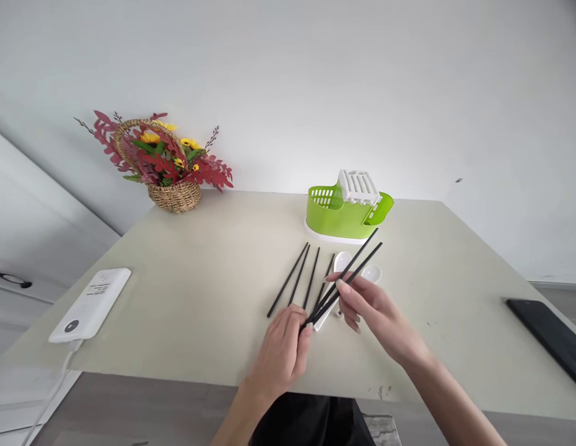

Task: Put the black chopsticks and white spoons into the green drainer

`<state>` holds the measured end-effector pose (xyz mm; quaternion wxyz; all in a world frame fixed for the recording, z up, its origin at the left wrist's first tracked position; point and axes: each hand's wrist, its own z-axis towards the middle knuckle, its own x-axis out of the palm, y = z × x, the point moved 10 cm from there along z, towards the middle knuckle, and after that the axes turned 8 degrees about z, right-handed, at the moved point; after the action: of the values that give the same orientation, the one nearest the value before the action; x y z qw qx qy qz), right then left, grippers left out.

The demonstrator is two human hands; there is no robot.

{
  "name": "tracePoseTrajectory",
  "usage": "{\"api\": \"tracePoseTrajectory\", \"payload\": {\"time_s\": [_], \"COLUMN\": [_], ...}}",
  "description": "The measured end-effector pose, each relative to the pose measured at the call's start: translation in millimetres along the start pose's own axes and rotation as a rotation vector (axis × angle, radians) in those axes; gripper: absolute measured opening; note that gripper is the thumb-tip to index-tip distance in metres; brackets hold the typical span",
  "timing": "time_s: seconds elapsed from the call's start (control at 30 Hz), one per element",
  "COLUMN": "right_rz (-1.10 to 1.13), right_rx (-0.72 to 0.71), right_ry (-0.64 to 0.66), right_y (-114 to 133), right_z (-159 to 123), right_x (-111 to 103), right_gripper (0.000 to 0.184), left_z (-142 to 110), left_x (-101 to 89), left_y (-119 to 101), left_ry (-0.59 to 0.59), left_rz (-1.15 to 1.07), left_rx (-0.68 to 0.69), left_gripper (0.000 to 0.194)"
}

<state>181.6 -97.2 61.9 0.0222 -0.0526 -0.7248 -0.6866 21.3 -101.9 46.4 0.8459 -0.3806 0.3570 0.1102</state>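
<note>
Two black chopsticks point(366, 260) are gripped above the table, slanting up to the right. My left hand point(282, 344) is closed around their lower ends. Farther up, my right hand point(374, 306) pinches them between thumb and fingers. Several more black chopsticks point(288, 280) lie on the table just beyond my left hand. Under and behind my right hand are a white spoon point(342, 261) and a second white spoon point(372, 273), both partly hidden. Behind them stands a green utensil caddy point(337, 217) with a white slotted piece point(360, 187) on top.
A wicker basket point(176, 197) of artificial flowers stands at the back left of the pale table point(199, 297). On the left lies a white power bank point(90, 305) with a cable trailing off the edge. A black phone point(550, 337) rests at the right edge.
</note>
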Motion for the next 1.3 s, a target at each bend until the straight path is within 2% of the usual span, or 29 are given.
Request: {"api": "tracePoseTrajectory", "payload": {"time_s": [0.1,0.23,0.4,0.5,0.6,0.73,0.8,0.9,1.0,1.13,1.23,1.3], "right_rz": [-0.028,-0.153,-0.170,-0.124,-0.092,-0.148,-0.212,-0.306,-0.363,-0.439,-0.470,-0.480], "right_rx": [-0.007,-0.143,-0.407,-0.485,-0.499,-0.475,-0.488,-0.521,-0.534,-0.543,-0.548,-0.553], "right_ry": [-0.008,0.010,-0.113,-0.183,-0.176,-0.163,-0.184,-0.232,-0.238,-0.199,-0.190,-0.188], "right_y": [14,49,108,129,135,133,134,138,138,133,132,131], "right_z": [17,36,63,81,100,122,132,146,161,175,177,176], "right_x": [6,18,13,6,6,12,15,18,23,31,32,31], "right_gripper": [0.051,0.054,0.052,0.052,0.054,0.060,0.059,0.059,0.058,0.056,0.057,0.057], "left_z": [1,15,61,88,104,119,127,135,140,145,145,145], "left_x": [1.1,5.5,8.2,15.3,25.5,30.8,33.1,42.8,50.3,46.2,42.5,43.6], "left_y": [8,35,80,116,140,152,153,153,154,159,161,157], "left_ry": [0.020,0.056,0.013,-0.013,0.021,0.045,0.064,0.167,0.250,0.182,0.103,0.097], "left_rz": [-0.111,-0.409,-0.842,-1.086,-1.298,-1.505,-1.555,-1.558,-1.558,-1.609,-1.639,-1.662], "left_rx": [-0.072,-0.266,-0.399,-0.476,-0.546,-0.582,-0.581,-0.596,-0.609,-0.615,-0.635,-0.635], "left_gripper": [0.021,0.033,0.057,0.061,0.056,0.052,0.056,0.068,0.070,0.062,0.058,0.057]}}
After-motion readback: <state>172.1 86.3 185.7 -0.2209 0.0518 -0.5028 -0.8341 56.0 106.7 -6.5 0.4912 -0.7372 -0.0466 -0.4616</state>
